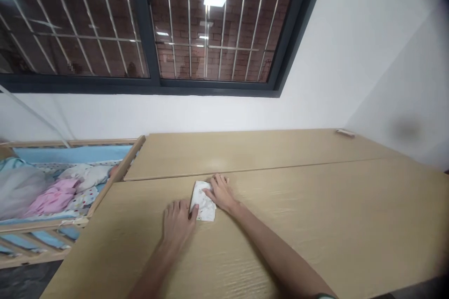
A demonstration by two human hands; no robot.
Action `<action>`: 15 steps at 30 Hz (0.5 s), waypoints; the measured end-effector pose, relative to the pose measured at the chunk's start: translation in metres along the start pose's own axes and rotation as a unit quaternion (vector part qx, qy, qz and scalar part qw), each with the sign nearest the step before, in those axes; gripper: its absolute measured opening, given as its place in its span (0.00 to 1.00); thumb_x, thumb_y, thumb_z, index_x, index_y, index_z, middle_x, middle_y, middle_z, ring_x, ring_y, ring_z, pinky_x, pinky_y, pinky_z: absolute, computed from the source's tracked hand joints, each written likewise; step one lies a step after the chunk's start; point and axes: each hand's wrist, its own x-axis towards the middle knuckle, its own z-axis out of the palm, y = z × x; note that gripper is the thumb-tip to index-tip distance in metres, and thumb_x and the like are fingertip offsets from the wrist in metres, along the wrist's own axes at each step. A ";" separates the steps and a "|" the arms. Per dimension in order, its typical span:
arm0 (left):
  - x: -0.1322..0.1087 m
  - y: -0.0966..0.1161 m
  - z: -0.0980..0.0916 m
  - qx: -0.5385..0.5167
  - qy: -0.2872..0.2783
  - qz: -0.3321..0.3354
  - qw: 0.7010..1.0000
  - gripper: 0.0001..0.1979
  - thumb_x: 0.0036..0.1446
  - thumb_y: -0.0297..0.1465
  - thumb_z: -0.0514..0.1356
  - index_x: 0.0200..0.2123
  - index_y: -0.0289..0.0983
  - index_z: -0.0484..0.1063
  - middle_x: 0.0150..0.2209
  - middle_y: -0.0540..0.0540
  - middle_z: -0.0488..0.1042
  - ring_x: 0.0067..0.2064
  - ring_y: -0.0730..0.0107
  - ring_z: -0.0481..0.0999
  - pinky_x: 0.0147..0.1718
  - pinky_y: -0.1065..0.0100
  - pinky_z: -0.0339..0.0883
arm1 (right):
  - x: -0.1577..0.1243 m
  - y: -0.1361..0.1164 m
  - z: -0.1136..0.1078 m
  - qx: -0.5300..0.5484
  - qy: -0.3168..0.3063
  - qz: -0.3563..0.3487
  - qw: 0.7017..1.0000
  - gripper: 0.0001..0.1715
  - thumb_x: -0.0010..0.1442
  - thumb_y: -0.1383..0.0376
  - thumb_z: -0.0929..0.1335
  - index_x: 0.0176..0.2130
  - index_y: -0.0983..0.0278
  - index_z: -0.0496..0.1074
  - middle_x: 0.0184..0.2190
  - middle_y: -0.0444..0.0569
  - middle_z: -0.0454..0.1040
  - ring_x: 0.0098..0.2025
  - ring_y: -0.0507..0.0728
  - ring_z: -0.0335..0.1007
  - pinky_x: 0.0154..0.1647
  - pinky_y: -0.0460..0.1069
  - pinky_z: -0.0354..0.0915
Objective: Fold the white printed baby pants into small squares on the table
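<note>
Both hands flat, spread: left hand (pixel 178 222) & right hand (pixel 220 192) touching folded cloth (pixel 202 202); crib (pixel 115 173) w/ bedding (pixel 52 194)

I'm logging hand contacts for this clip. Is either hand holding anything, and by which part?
Nothing is lifted. Both hands press a small folded white cloth flat on the wooden table: the left hand at its near left edge, the right hand on its far right side.

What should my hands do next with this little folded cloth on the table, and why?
Probably press along the folded cloth to flatten it: the left hand touches its near edge, the right hand rests on its far side, and it lies slightly puffed on the wooden table.
</note>
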 end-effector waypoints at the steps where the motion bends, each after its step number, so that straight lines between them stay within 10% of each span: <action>1: 0.001 -0.002 0.001 -0.001 -0.012 0.001 1.000 0.19 0.68 0.44 0.49 0.37 0.36 0.70 0.39 0.36 0.76 0.45 0.47 0.74 0.45 0.53 0.63 | -0.002 -0.004 0.000 0.008 -0.004 0.022 1.000 0.20 0.69 0.52 0.65 0.50 0.64 0.71 0.52 0.60 0.72 0.57 0.66 0.65 0.60 0.62 0.54; 9: 0.006 0.001 -0.018 -0.048 -0.126 0.072 0.988 0.10 0.65 0.35 0.52 0.30 0.40 0.65 0.33 0.47 0.75 0.39 0.61 0.75 0.39 0.64 0.60 | -0.035 -0.032 -0.016 0.030 -0.009 0.136 0.990 0.13 0.66 0.58 0.67 0.44 0.65 0.71 0.45 0.59 0.75 0.50 0.66 0.70 0.51 0.59 0.59; 15: -0.070 -0.022 -0.051 -0.075 -0.173 0.042 0.981 0.06 0.53 0.30 0.63 0.28 0.39 0.67 0.30 0.52 0.73 0.33 0.68 0.73 0.33 0.69 0.62 | -0.112 -0.087 -0.023 0.135 -0.082 0.067 0.985 0.09 0.62 0.61 0.69 0.44 0.60 0.72 0.42 0.53 0.77 0.46 0.65 0.73 0.49 0.58 0.63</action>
